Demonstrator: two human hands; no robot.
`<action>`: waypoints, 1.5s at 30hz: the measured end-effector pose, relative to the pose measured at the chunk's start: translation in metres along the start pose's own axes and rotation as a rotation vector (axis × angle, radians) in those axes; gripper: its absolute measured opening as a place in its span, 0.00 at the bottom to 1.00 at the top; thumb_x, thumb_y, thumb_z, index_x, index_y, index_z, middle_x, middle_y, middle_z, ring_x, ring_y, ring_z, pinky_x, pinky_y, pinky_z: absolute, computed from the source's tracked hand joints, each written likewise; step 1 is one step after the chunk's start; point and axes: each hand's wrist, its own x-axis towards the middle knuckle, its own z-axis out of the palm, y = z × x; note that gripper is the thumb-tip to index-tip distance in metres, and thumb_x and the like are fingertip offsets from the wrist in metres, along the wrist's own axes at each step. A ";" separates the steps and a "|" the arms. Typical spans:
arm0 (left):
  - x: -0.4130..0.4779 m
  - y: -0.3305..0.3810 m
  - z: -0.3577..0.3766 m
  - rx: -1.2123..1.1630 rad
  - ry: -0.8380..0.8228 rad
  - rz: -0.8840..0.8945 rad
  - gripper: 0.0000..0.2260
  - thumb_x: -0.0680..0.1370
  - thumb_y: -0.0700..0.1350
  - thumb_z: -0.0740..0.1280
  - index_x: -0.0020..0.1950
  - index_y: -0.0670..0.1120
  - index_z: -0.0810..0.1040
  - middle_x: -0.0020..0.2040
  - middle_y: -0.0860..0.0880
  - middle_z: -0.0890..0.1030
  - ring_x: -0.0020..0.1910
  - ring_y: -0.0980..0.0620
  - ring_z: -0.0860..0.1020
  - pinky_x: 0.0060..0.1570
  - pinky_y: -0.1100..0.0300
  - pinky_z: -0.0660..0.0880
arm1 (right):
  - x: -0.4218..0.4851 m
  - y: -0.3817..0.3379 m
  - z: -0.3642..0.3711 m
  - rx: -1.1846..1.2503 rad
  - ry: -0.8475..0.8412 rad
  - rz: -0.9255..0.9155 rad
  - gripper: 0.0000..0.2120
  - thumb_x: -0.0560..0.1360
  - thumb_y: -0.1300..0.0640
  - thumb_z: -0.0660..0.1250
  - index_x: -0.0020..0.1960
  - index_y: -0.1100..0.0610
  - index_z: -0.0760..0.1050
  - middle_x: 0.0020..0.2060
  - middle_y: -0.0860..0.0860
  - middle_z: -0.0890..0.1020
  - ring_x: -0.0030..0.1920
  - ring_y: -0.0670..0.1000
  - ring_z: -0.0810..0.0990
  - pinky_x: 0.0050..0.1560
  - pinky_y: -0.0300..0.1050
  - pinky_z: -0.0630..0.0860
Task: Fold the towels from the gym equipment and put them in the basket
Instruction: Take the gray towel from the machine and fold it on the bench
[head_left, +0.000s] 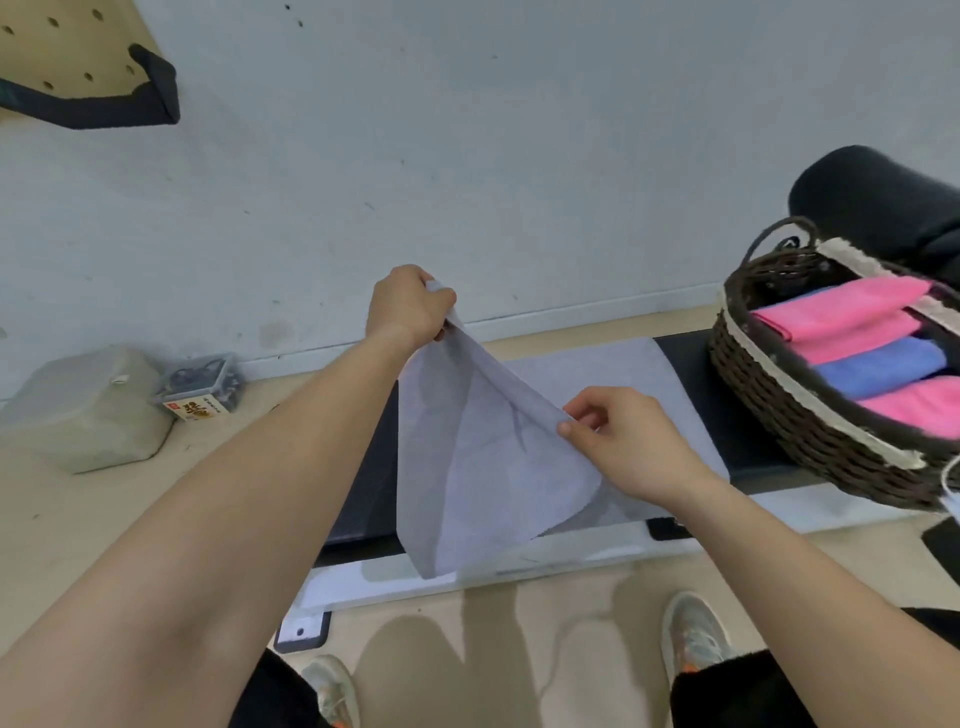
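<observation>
- Black padded bench (691, 358) on a white frame runs across my view, set on a beige floor (104, 509) against a pale scuffed wall (467, 130).
- Grey towel (467, 457): part lies flat on the bench, part is lifted above it.
- Left hand (408, 306) grips the towel's top corner, raised high.
- Right hand (623, 441) pinches its edge between thumb and fingers, lower down.
- Wicker basket (769, 374) sits at the bench's right end, holding folded pink towels (841, 317) and a blue towel (883, 364).
- Black roller pad (878, 197) behind the basket.
- Pegboard (67, 47) top left.
- Grey block (88, 410) and clear plastic box (200, 384) on the floor by the wall.
- My forearms hide part of the bench.
</observation>
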 end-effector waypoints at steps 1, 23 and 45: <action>0.000 0.014 0.011 0.005 -0.014 0.020 0.07 0.71 0.44 0.65 0.43 0.41 0.79 0.38 0.44 0.84 0.37 0.44 0.84 0.45 0.48 0.82 | -0.005 0.007 -0.009 -0.005 0.025 0.014 0.04 0.78 0.52 0.69 0.44 0.48 0.79 0.36 0.45 0.82 0.39 0.42 0.79 0.34 0.30 0.69; 0.010 0.060 0.221 0.273 -0.402 0.247 0.13 0.81 0.49 0.61 0.64 0.50 0.78 0.64 0.49 0.80 0.64 0.48 0.76 0.65 0.54 0.71 | 0.013 0.084 -0.053 -0.486 0.167 0.244 0.14 0.78 0.59 0.62 0.63 0.56 0.70 0.59 0.54 0.72 0.58 0.59 0.75 0.50 0.51 0.73; -0.084 0.000 0.102 -0.182 -0.402 0.333 0.07 0.76 0.40 0.71 0.47 0.51 0.76 0.44 0.57 0.79 0.34 0.58 0.72 0.37 0.67 0.69 | 0.041 0.054 -0.034 -0.138 0.169 -0.026 0.09 0.80 0.47 0.62 0.58 0.43 0.77 0.56 0.43 0.78 0.58 0.49 0.73 0.61 0.53 0.70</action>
